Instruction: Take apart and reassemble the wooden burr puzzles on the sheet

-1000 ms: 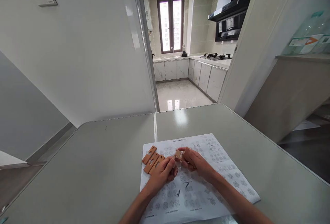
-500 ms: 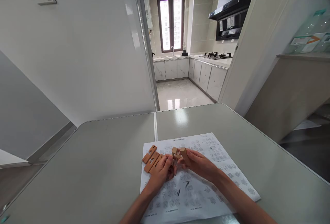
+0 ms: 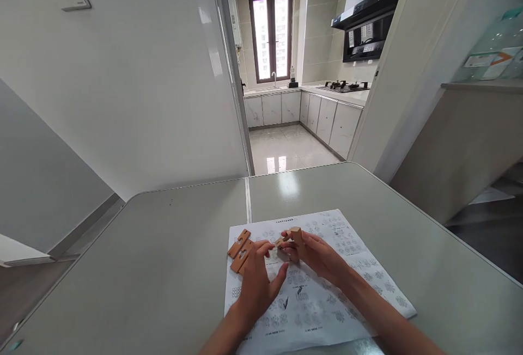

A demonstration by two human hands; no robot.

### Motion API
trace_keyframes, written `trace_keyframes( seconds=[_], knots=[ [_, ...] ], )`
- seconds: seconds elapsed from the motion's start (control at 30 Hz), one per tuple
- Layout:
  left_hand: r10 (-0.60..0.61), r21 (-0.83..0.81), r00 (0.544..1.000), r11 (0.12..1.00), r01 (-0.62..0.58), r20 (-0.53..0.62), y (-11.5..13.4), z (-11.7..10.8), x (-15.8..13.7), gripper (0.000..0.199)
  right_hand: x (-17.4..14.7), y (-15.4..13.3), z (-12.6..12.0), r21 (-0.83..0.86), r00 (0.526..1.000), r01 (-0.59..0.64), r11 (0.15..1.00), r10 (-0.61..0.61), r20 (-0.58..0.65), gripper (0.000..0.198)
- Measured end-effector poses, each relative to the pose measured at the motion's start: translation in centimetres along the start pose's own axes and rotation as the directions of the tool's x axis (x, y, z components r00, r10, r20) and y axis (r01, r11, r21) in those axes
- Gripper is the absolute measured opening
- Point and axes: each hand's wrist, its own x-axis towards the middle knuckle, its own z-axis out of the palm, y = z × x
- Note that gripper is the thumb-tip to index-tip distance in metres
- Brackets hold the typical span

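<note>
Between the fingers of my right hand is a light wooden puzzle block, its square end facing up. A smaller wooden piece shows just left of it, by the right fingertips; I cannot tell whether the two are joined. My left hand is open, thumb spread from the fingers, with its fingertips close to the smaller piece. Flat notched wooden pieces lie side by side behind my left hand, which partly covers them. All of this is over a printed sheet with rows of small diagrams.
The sheet rests on a grey-green table with a pale seam. A wall panel rises behind its left side. Beyond the far edge is a kitchen with a stove. Large clear bottles stand on a ledge at right.
My left hand has opened and its thumb has swung away from the wooden pieces. My right hand still holds the block, now slightly farther right. The view has shifted a little.
</note>
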Motion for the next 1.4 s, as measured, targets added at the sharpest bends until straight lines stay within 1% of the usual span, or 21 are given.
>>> trace_keyframes(
  seconds=[0.07,0.17,0.27,0.37,0.47,0.53,0.6,0.67,0.7,0.73,0.77,0.8,0.83,0.87,0.9,0.93,0.97,1.03,1.2,1.3,1.4],
  knots=[
    [0.138,0.131,0.99,0.982,-0.135,-0.014,0.1,-0.3,0.1,0.044,0.0,0.2,0.1,0.022,0.999,-0.017,1.0,0.016,0.051,0.042],
    [0.227,0.217,0.974,0.95,-0.224,0.01,0.4,-0.6,0.4,0.053,0.0,0.7,0.4,0.031,0.982,-0.076,0.997,0.069,0.174,0.045],
    [0.289,0.21,0.957,0.936,-0.284,0.008,0.6,-0.6,0.5,0.06,-0.1,1.2,0.7,0.026,0.966,-0.112,0.993,0.102,0.238,0.045],
    [0.331,0.168,0.944,0.93,-0.326,-0.004,0.5,-0.7,0.6,0.064,-0.1,1.8,0.8,0.032,0.959,-0.116,0.993,0.104,0.265,0.042],
    [0.353,0.101,0.935,0.93,-0.354,0.023,0.6,-0.7,0.8,0.069,-0.1,2.2,0.8,0.028,0.953,-0.123,0.992,0.11,0.283,0.041],
    [0.333,0.03,0.942,0.942,-0.334,0.037,0.8,-0.8,0.8,0.072,-0.2,2.3,0.8,0.016,0.949,-0.136,0.991,0.126,0.288,0.044],
    [0.259,-0.052,0.965,0.965,-0.258,0.028,1.1,-0.9,0.6,0.072,-0.2,2.2,0.7,0.007,0.947,-0.146,0.989,0.138,0.29,0.048],
    [0.121,-0.149,0.993,0.981,-0.121,-0.007,1.2,-1.0,0.5,0.067,-0.1,2.0,0.5,0.003,0.954,-0.144,0.99,0.138,0.265,0.05],
    [0.025,-0.212,0.999,0.977,-0.03,-0.028,1.3,-1.1,0.5,0.063,-0.1,2.0,0.3,0.002,0.962,-0.139,0.99,0.135,0.236,0.049],
    [-0.085,-0.288,0.995,0.955,0.068,-0.047,1.2,-1.2,0.6,0.057,0.0,1.9,0.0,0.0,0.971,-0.133,0.991,0.13,0.199,0.048],
    [-0.205,-0.378,0.977,0.91,0.168,-0.06,1.1,-1.3,0.7,0.052,0.0,1.9,-0.3,0.0,0.979,-0.125,0.992,0.123,0.159,0.046],
    [-0.322,-0.475,0.945,0.841,0.258,-0.057,1.0,-1.4,1.0,0.046,0.1,1.9,-0.6,0.001,0.986,-0.116,0.993,0.115,0.121,0.044],
    [-0.426,-0.575,0.904,0.75,0.328,-0.04,0.8,-1.5,1.3,0.042,0.1,1.9,-0.8,0.005,0.99,-0.11,0.994,0.109,0.087,0.042],
    [-0.508,-0.665,0.861,0.644,0.379,0.0,0.5,-1.6,1.7,0.041,0.1,1.8,-1.0,0.012,0.993,-0.106,0.994,0.105,0.059,0.042],
    [-0.557,-0.736,0.829,0.541,0.407,0.048,0.3,-1.6,2.0,0.042,0.1,1.7,-1.2,0.023,0.994,-0.101,0.995,0.1,0.038,0.041],
    [-0.58,-0.794,0.808,0.44,0.419,0.105,0.1,-1.7,2.3,0.045,0.1,1.6,-1.2,0.035,0.995,-0.096,0.995,0.096,0.022,0.041],
    [-0.583,-0.835,0.796,0.349,0.425,0.161,-0.1,-1.8,2.6,0.048,0.1,1.5,-1.2,0.045,0.996,-0.094,0.995,0.094,0.012,0.04],
    [-0.572,-0.876,0.779,0.203,0.437,0.256,-0.2,-1.9,3.0,0.052,0.0,1.2,-0.9,0.047,0.996,-0.088,0.995,0.088,0.005,0.039],
    [-0.498,-0.851,0.727,-0.045,0.523,0.473,-0.1,-2.1,3.1,0.062,-0.1,0.8,-0.1,0.039,0.998,-0.067,0.997,0.067,-0.005,0.039],
    [-0.454,-0.807,0.687,-0.138,0.575,0.567,-0.2,-2.1,3.0,0.064,0.0,0.9,-0.1,0.035,0.998,-0.068,0.997,0.068,-0.012,0.036],
    [-0.408,-0.765,0.663,-0.165,0.622,0.627,-0.3,-1.9,2.9,0.064,0.0,1.0,-0.2,0.049,0.998,-0.065,0.997,0.066,-0.022,0.031]
  ],
)
